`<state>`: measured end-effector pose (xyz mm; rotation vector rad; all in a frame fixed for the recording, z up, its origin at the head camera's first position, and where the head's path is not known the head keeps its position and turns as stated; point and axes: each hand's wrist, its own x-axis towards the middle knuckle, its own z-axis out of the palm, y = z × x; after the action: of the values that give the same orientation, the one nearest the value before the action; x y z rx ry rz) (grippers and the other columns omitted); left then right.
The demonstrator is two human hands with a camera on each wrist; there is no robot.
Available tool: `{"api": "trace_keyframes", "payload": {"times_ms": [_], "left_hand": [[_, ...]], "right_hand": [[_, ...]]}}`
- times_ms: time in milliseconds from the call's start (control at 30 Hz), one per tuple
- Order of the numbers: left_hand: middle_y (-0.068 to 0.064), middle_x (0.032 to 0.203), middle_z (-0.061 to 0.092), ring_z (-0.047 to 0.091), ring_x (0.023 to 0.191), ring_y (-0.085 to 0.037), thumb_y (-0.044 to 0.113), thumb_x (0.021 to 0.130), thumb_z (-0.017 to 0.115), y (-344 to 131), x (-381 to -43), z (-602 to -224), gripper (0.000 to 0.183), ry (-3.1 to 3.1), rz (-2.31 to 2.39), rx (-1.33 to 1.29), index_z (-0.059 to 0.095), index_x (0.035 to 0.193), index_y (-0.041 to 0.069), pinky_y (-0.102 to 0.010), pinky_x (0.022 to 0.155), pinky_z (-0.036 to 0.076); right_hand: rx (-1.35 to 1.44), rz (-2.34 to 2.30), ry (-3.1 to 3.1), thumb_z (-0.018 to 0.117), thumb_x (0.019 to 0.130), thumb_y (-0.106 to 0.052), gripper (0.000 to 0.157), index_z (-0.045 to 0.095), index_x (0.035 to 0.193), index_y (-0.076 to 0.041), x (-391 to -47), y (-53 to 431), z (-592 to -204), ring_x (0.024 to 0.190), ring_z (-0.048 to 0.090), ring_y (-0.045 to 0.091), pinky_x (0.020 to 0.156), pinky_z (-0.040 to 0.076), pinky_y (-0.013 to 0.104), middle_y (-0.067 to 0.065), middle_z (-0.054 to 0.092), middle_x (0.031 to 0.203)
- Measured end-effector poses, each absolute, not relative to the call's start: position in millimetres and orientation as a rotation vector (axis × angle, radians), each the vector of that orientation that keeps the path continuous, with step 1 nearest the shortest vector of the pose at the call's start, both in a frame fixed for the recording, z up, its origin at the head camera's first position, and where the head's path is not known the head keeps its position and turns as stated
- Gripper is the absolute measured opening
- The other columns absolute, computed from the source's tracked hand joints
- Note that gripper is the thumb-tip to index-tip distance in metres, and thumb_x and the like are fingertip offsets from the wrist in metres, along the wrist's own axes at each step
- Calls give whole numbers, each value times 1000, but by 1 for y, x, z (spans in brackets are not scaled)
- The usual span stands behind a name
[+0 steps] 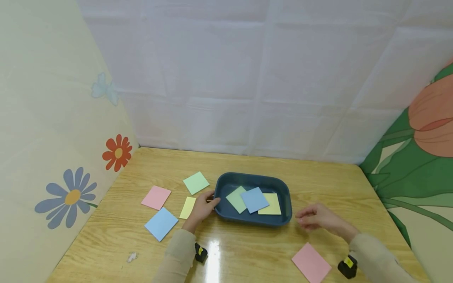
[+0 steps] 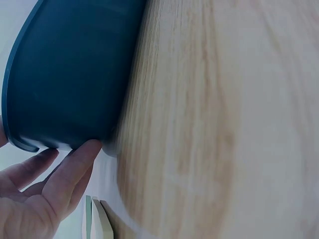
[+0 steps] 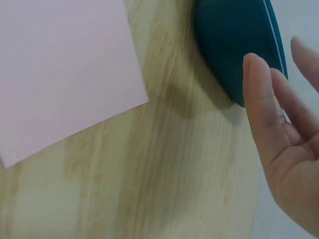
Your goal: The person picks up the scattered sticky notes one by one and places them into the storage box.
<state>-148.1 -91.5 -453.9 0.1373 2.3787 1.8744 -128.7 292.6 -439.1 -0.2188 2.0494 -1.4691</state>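
A dark blue tray [image 1: 253, 224] rests on the wooden table with a green sticky note [image 1: 234, 201], a blue one [image 1: 255, 199] and a yellow one [image 1: 274, 206] inside it. My left hand [image 1: 202, 207] holds the tray's left end, thumb at the rim; in the left wrist view its fingertips [image 2: 92, 147] touch the outer wall of the tray [image 2: 75, 69]. Just off the tray's right end is my right hand [image 1: 320, 218], holding nothing, its fingers slightly bent and apart from the tray [image 3: 234, 45]. Closer to the front, a pink note [image 1: 311, 262] lies below that hand.
Left of the tray lie a green note [image 1: 196, 183], a pink note [image 1: 156, 197], a blue note [image 1: 161, 224] and a yellow note [image 1: 186, 207] partly covered by my left hand. A small whitish mark [image 1: 132, 257] shows at front left. White cloth [image 1: 212, 78] hangs behind the table.
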Motion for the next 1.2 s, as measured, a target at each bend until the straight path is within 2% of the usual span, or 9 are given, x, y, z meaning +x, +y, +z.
{"api": "trace_keyframes", "payload": {"times_ms": [167,433,633,800,1200], "left_hand": [[-26,102,58,56,82,-21,2,89,55,-92,-149,-453,35,2357,1886,143,51,119,-15,-32,65,55],[-26,103,58,57,84,-24,3,89,54,-93,-148,-454,35,2361,1871,157,51,119,-15,-32,65,55],[-27,104,57,57,86,-25,2,90,54,-93,-146,-454,35,2353,1873,160,49,120,-16,-32,66,55],[-28,104,57,57,85,-25,1,89,54,-93,-146,-454,35,2357,1878,161,50,119,-17,-32,65,55],[-24,105,58,57,86,-24,8,89,58,-97,-163,-493,38,2357,1893,142,52,121,-12,-32,64,55]], "right_hand": [[-215,-1487,1992,66,85,-14,43,53,109,20,-124,298,-449,72,63,17,65,55,33,12,66,86],[-214,-1440,1962,67,84,-13,42,55,107,19,-117,303,-461,70,62,14,63,55,31,9,66,81],[-212,-1419,1968,65,84,-7,33,56,105,18,-112,307,-469,67,63,14,60,55,29,12,67,79],[-214,-1408,1988,65,83,-4,33,55,104,20,-108,309,-473,66,63,15,59,55,29,13,67,79],[-172,-1348,2067,68,77,-2,32,59,101,18,-104,309,-475,67,62,12,57,54,26,8,67,79]]}}
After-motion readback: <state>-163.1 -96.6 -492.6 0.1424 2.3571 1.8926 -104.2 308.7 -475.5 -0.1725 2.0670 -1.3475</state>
